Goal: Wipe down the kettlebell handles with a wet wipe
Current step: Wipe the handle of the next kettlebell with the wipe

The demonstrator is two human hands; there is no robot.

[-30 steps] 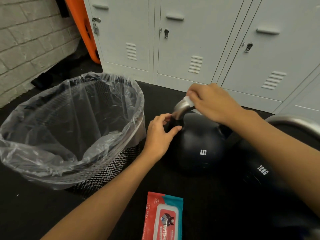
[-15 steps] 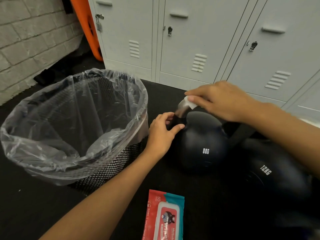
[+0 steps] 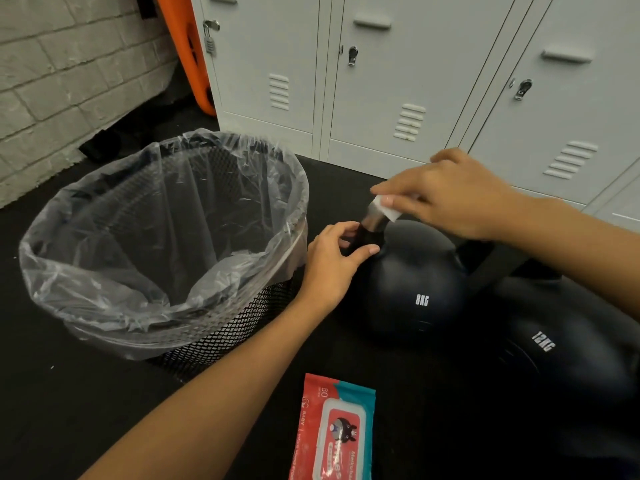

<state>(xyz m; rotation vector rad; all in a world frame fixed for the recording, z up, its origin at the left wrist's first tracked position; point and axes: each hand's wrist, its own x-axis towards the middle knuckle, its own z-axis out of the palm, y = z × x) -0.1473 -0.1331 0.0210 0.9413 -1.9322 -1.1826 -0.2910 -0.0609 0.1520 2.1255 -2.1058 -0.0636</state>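
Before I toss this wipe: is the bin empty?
Looks empty: only the clear liner shows inside the mesh bin.

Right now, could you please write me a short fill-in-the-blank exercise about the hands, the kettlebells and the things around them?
1. The right hand presses a white ____ on the handle.
2. The kettlebell held by the left hand is marked ____.
3. The bin is lined with a clear plastic ____.
4. The wipes pack lies on the ____.

Missing words: wipe; 8KG; bag; floor

White wet wipe [image 3: 387, 208] apparently wraps 8KG kettlebell [image 3: 414, 285] handle [image 3: 373, 220].
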